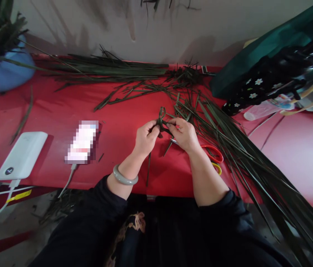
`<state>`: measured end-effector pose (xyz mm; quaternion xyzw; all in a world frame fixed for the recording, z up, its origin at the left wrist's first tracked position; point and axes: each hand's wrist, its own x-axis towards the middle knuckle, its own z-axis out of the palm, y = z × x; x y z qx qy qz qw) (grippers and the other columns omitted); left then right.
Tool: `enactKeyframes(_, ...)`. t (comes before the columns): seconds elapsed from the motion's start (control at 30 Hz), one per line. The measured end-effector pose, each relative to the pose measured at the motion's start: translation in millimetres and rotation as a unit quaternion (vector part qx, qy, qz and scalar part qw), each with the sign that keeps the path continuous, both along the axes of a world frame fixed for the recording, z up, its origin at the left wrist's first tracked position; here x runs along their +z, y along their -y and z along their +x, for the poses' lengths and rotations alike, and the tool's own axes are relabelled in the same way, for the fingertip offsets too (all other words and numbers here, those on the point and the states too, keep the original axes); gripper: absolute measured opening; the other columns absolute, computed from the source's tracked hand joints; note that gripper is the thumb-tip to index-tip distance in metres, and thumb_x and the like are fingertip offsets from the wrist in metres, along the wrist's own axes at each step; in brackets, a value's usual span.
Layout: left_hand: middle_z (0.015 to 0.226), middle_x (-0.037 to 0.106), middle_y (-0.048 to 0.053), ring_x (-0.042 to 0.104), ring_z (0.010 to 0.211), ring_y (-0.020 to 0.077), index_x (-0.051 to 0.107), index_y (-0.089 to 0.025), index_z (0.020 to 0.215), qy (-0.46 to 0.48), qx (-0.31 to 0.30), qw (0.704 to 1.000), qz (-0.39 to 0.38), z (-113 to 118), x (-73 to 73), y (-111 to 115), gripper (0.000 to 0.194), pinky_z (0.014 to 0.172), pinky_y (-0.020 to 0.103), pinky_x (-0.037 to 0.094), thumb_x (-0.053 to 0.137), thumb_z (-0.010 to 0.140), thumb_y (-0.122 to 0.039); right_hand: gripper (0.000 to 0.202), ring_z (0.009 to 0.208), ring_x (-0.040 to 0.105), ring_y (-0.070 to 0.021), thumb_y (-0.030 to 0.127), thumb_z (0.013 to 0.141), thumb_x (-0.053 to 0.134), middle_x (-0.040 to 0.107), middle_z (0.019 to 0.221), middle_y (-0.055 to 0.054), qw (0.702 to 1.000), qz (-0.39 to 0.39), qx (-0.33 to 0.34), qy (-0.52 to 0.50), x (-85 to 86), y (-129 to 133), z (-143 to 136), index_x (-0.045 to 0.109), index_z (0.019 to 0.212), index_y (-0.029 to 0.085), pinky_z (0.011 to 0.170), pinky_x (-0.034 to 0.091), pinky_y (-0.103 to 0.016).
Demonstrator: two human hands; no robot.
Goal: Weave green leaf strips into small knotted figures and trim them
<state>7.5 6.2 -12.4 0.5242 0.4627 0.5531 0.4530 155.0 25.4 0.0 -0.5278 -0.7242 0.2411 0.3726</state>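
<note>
Between my hands, above the red table (128, 148), is a small woven green leaf piece (160, 121) with thin loops at its top. My left hand (146, 138), with a grey bangle on its wrist, pinches the piece from the left. On the right, my right hand (183, 133) has thumb and fingers closed on a dark leaf strip (165, 126) that runs out of the piece. Scissors (213, 154) with red and yellow handles lie partly under my right hand and forearm, their tip showing by the fingers.
Long leaf strips (245, 155) spread along the right; more (112, 69) lie at the back. On the left are a white power bank (24, 155), a phone (82, 142) on a cable and a blue container (6, 74). A flowered umbrella (264, 83) stands back right.
</note>
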Motion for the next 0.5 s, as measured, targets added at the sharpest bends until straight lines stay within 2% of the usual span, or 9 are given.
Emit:
enactKeyframes(0.2, 0.062, 0.060, -0.002, 0.057, 0.056, 0.0092, 0.065, -0.017, 0.079, -0.098, 0.007, 0.995, 0.021, 3.0, 3.4, 2.7, 0.015, 0.055, 0.020, 0.043, 0.050, 0.080, -0.016, 0.014, 0.069, 0.062, -0.0152, 0.033, 0.078, 0.060, 0.070, 0.075, 0.000, 1.000, -0.019, -0.007, -0.020, -0.9, 0.2, -2.1, 0.068, 0.079, 0.021, 0.063, 0.044, -0.026)
enactKeyframes(0.37, 0.066, 0.064, 0.000, 0.060, 0.062, 0.0115, 0.066, -0.016, 0.080, -0.063, -0.029, 0.998, 0.007, 2.1, 3.3, 3.0, 0.013, 0.061, 0.022, 0.047, 0.055, 0.080, -0.023, 0.011, 0.066, 0.061, -0.0144, 0.028, 0.077, 0.059, 0.069, 0.070, 0.001, 1.000, -0.001, -0.014, -0.028, -1.4, 0.3, -1.3, 0.068, 0.074, 0.022, 0.063, 0.044, -0.025)
enactKeyframes(0.5, 0.073, 0.067, 0.003, 0.063, 0.068, 0.0131, 0.066, -0.015, 0.085, -0.026, -0.057, 0.998, -0.001, -0.9, -2.4, 1.0, 0.018, 0.066, 0.024, 0.050, 0.056, 0.081, -0.029, 0.012, 0.069, 0.062, -0.0144, 0.027, 0.078, 0.058, 0.069, 0.072, 0.001, 1.000, 0.011, 0.001, -0.016, -2.2, -0.2, -0.1, 0.068, 0.076, 0.022, 0.065, 0.044, -0.025)
